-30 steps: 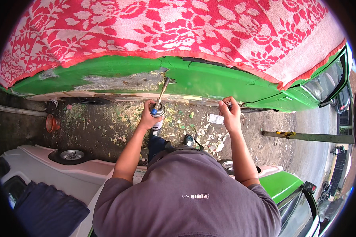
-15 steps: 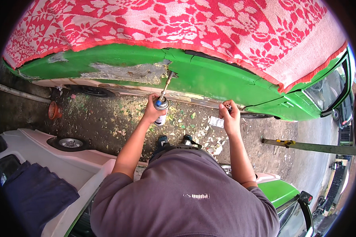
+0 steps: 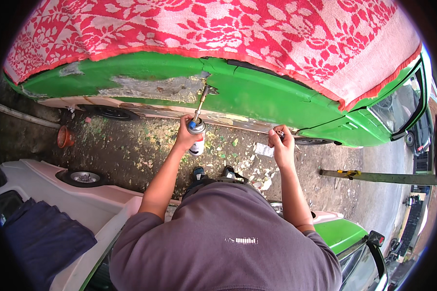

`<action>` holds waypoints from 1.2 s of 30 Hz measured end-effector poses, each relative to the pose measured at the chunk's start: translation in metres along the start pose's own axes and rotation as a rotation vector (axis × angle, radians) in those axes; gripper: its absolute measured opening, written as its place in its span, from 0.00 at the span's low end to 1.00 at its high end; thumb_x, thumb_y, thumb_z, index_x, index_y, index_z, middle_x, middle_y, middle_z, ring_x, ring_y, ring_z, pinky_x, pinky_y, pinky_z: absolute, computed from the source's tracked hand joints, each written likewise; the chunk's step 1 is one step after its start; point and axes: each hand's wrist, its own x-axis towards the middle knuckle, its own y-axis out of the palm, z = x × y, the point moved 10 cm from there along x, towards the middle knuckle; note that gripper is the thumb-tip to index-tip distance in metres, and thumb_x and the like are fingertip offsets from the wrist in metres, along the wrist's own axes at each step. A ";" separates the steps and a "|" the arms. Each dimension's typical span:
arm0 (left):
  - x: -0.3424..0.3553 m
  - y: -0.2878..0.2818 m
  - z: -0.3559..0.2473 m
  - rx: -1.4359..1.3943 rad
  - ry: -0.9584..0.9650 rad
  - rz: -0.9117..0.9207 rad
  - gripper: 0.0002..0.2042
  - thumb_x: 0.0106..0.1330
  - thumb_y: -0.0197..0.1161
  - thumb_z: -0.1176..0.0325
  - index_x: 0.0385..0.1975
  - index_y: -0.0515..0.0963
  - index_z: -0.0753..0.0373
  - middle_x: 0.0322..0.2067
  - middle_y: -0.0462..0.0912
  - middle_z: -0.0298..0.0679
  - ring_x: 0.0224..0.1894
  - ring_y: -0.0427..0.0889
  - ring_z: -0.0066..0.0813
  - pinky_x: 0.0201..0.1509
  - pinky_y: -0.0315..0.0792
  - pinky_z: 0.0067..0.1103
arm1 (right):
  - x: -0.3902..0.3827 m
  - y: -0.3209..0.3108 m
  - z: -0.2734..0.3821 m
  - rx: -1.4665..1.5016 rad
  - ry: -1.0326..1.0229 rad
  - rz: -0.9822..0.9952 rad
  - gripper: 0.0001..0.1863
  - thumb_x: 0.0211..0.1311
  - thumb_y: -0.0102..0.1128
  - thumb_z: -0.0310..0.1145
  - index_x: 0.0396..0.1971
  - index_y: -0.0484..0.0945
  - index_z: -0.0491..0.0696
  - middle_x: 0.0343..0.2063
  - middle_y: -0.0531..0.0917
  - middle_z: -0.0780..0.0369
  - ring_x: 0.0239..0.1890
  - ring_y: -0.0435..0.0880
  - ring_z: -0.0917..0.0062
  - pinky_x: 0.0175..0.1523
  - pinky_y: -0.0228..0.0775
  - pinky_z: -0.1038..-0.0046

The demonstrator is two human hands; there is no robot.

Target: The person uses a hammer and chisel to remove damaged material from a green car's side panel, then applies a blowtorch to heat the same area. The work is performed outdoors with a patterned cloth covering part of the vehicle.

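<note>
My left hand is closed around a gas blowtorch, its pale canister upright below a blue valve and a long metal nozzle. The nozzle's tip is at the green car side, near the right end of a stripped grey patch; no flame shows. Whether the tip touches the panel I cannot tell. To the right, my right hand is closed on a small dark object, mostly hidden by the fingers, held up apart from the torch.
A red-and-white patterned cloth covers the car's upper part. Paint flakes litter the ground beside a white paper. Behind me stands a pale pink-and-green vehicle. A brown pot sits left, a pole right.
The view has shifted slightly. The torch's nozzle appears a little further left, while both hands keep their holds in nearly the same places.
</note>
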 end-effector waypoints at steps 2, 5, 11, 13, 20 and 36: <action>-0.001 -0.001 -0.002 0.014 0.002 0.010 0.34 0.44 0.71 0.78 0.50 0.57 0.59 0.42 0.70 0.38 0.44 0.75 0.25 0.49 0.72 0.24 | -0.001 0.001 0.002 0.002 0.000 -0.001 0.09 0.64 0.60 0.33 0.31 0.70 0.46 0.16 0.70 0.72 0.19 0.65 0.90 0.25 0.57 0.84; 0.000 0.000 -0.005 0.053 0.025 0.012 0.36 0.44 0.71 0.78 0.52 0.56 0.58 0.43 0.71 0.36 0.45 0.77 0.26 0.49 0.73 0.24 | -0.004 0.002 0.006 0.033 -0.004 -0.003 0.09 0.64 0.59 0.33 0.30 0.70 0.46 0.16 0.70 0.72 0.19 0.65 0.90 0.25 0.57 0.84; -0.001 0.004 -0.007 0.009 0.011 0.008 0.35 0.43 0.70 0.78 0.50 0.57 0.59 0.42 0.72 0.38 0.44 0.75 0.25 0.50 0.71 0.24 | -0.006 0.001 0.003 0.026 -0.004 0.005 0.09 0.64 0.59 0.33 0.30 0.70 0.46 0.17 0.69 0.72 0.20 0.65 0.90 0.25 0.57 0.84; -0.003 0.007 -0.002 0.061 -0.014 0.020 0.35 0.43 0.70 0.78 0.50 0.57 0.59 0.42 0.72 0.38 0.44 0.75 0.25 0.50 0.71 0.24 | -0.006 0.003 0.002 0.043 -0.006 0.022 0.09 0.64 0.59 0.33 0.30 0.70 0.46 0.17 0.70 0.72 0.20 0.65 0.89 0.25 0.57 0.84; -0.004 0.012 0.004 0.008 -0.033 0.008 0.35 0.43 0.71 0.78 0.50 0.57 0.59 0.41 0.72 0.38 0.43 0.76 0.26 0.49 0.72 0.24 | -0.003 -0.007 0.004 0.027 -0.030 0.002 0.10 0.64 0.59 0.33 0.30 0.70 0.45 0.17 0.70 0.71 0.20 0.65 0.89 0.26 0.57 0.84; -0.005 0.010 0.013 0.018 -0.038 0.002 0.36 0.44 0.71 0.79 0.51 0.57 0.59 0.44 0.71 0.38 0.45 0.75 0.26 0.51 0.71 0.25 | 0.005 0.003 -0.019 -0.049 0.032 0.062 0.10 0.64 0.60 0.35 0.30 0.70 0.46 0.16 0.70 0.72 0.19 0.66 0.89 0.25 0.58 0.82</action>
